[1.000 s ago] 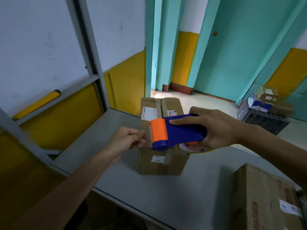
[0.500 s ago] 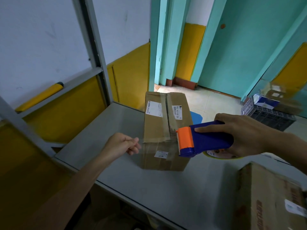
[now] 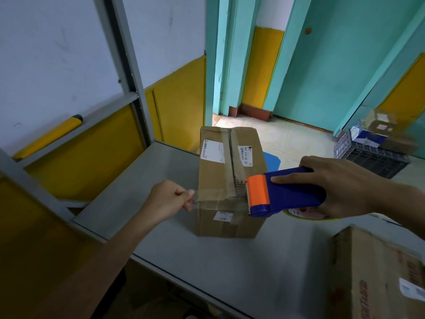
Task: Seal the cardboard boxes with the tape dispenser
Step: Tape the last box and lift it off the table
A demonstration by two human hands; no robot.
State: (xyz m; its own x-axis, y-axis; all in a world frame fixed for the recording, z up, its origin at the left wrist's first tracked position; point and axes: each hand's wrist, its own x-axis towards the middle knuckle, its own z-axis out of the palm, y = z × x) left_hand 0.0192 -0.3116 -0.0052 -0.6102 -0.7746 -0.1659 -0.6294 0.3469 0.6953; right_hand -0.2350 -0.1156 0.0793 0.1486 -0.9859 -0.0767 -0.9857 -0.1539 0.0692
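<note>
A brown cardboard box (image 3: 220,171) with white labels stands on the grey table (image 3: 207,261), its top flaps closed along a taped centre seam. My right hand (image 3: 338,185) grips a blue tape dispenser (image 3: 287,194) with an orange head, held at the box's near right corner. A strip of clear tape (image 3: 218,196) stretches from the dispenser leftward across the box's near top edge. My left hand (image 3: 170,199) pinches the free end of that tape just left of the box.
A second cardboard box (image 3: 379,272) sits at the table's near right. Beyond the table, on the floor at the right, a dark crate (image 3: 372,160) holds small boxes. A yellow and white wall with a grey frame runs along the left.
The dispenser has moved right, away from my left hand, drawing out a longer strip of clear tape across the box's front edge. My left hand stays left of the box.
</note>
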